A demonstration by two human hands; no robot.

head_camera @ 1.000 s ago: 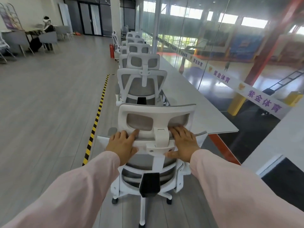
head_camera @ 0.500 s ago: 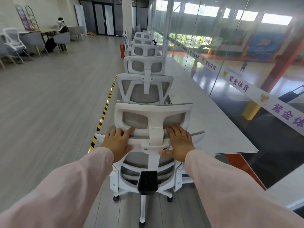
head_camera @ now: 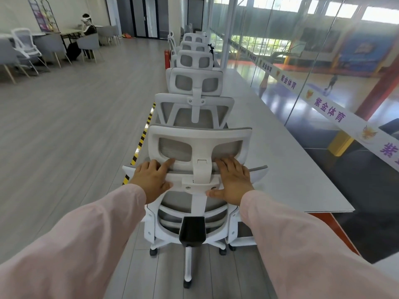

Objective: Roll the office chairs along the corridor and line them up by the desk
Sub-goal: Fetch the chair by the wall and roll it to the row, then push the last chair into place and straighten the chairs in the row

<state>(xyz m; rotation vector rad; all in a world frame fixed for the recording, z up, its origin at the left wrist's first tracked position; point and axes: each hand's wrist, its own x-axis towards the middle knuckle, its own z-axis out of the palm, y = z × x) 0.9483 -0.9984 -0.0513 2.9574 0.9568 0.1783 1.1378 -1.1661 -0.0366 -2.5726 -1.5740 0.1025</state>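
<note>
Four white headrests stand in file ahead of you in the head view, so most of the lining-up looks done. The row of matching white mesh chairs (head_camera: 194, 108) runs along the left edge of the long pale-grey flat-topped desk (head_camera: 291, 169), towards the far doors. Beyond the fourth headrest the row is too small to count.

One more is in your hands: the white-framed grey-mesh office chair (head_camera: 199, 145). It stands on its castors directly behind the last chair of the row, back towards you, level with the desk's near end. Its right armrest sits just beside the desk edge. Whether it touches the chair in front you cannot tell from here.

Your left hand (head_camera: 151, 180) holds the top rail of the backrest, fingers bent over it and thumb hooked beneath. Your right hand (head_camera: 232, 182) lies flatter, with straight fingers pressed on the headrest's lower bar and the thumb spread out below.

My judgement is that this chair needs only a short last push and a little squaring up. Whether more chairs wait behind you is not shown.

Other counts:
- One white chair (head_camera: 171, 39) stands a little left of the row's far end.
- One white mesh chair (head_camera: 23, 42) sits by the tables at far left, among at least three grey shell chairs (head_camera: 89, 44).
- One seated person (head_camera: 86, 26) is at those tables.
- One yellow-and-black striped floor tape (head_camera: 142, 137) runs left of the row.
- One red fire extinguisher (head_camera: 166, 59) stands further along.
</note>
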